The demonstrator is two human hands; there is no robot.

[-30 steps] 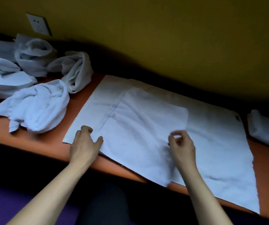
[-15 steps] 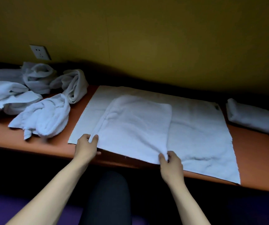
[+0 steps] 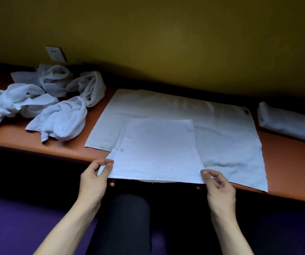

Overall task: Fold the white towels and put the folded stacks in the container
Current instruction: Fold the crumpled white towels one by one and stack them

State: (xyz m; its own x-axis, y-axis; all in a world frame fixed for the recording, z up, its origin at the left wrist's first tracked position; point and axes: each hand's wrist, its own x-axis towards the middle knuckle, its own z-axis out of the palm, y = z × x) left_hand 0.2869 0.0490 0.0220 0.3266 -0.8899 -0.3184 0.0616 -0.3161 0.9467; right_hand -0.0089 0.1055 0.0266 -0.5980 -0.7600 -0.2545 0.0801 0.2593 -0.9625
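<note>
A small white towel (image 3: 157, 150) lies flat on top of a larger spread white towel (image 3: 221, 129) on the orange table (image 3: 286, 162). Its near edge hangs past the table's front edge. My left hand (image 3: 96, 175) pinches the small towel's near left corner. At the near right corner, my right hand (image 3: 218, 184) pinches the edge between thumb and fingers. A folded white towel (image 3: 286, 122) rests at the far right of the table. No container is in view.
Several crumpled white towels (image 3: 63, 122) are heaped on the table's left part. A wall socket (image 3: 56, 53) sits on the yellow wall above them. My dark-clothed knee (image 3: 127, 218) is below the table edge.
The small towel has slid toward me, its near edge now past the table's front. Both hands moved back with it and hold its near corners. The view has also shifted back.
</note>
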